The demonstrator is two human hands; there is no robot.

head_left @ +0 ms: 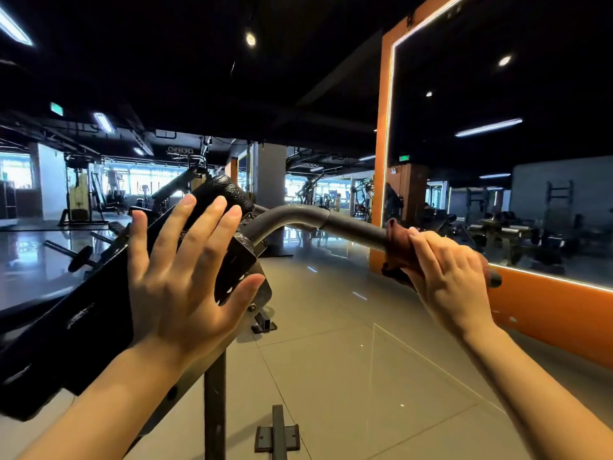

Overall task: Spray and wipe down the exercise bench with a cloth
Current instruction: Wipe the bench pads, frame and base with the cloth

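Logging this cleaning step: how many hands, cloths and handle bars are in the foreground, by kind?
Hands: 2, the open left hand and the right hand
Brown wiping cloth: 1
Curved grey metal handle bar: 1
Total: 4

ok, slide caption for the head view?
Right hand wipes the bench handle bar with a cloth; left hand open.

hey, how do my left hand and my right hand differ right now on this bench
The left hand is spread flat with straight fingers against the black pad; the right hand is curled round the brown cloth on the grey handle bar. The left holds nothing; the right grips the cloth. Both are bare and are at the bench.
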